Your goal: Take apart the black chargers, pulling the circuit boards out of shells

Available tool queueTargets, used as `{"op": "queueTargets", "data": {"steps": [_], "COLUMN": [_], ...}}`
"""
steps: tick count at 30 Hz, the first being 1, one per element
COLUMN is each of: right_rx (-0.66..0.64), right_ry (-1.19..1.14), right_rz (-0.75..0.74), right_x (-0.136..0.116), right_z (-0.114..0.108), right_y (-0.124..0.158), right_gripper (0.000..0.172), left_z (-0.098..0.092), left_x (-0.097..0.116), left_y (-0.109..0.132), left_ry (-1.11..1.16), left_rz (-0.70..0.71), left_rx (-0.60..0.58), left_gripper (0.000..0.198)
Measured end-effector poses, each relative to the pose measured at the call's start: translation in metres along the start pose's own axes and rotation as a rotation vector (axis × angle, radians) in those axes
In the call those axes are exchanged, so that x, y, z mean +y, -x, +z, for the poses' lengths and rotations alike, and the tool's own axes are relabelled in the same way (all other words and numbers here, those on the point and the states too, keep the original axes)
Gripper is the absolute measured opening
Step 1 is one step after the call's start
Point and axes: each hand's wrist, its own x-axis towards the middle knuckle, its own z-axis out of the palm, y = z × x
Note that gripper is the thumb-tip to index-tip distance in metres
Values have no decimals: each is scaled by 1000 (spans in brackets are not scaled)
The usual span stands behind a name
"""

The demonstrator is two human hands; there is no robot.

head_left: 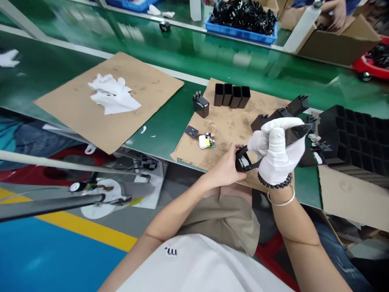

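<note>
My left hand, bare, grips a black adapter housing with a pale inside near the bench's front edge. My right hand, in a white glove, is closed around a black two-pronged tool; its exact kind is hard to make out. The tool's prongs reach left to the housing, one on either side of it. Left of my hands lies a small circuit board wired to a black plug cap. A black plug adapter stands behind it.
Four-sided black housings stand in a row on the cardboard sheet. Stacked housings fill the right side. White paper lies on another cardboard. Across the bench are a blue tray and a co-worker's hand.
</note>
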Motion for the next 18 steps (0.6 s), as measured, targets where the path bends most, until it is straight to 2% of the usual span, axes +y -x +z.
{"op": "queueTargets", "data": {"steps": [7, 14, 18], "right_rx": [130, 116, 104], "right_ry": [24, 61, 77], "right_rz": [-123, -47, -26], "right_x": [-16, -10, -15], "right_z": [1, 2, 2], "right_y": [0, 5, 12], "right_gripper": [23, 21, 20], "left_z": [-1, 0, 4], "left_x": [1, -3, -3], "left_y": [2, 1, 2], "left_ry": [-66, -39, 24], "left_rz": [-16, 13, 15], "left_rx": [-10, 20, 39], "left_gripper": [63, 66, 69]}}
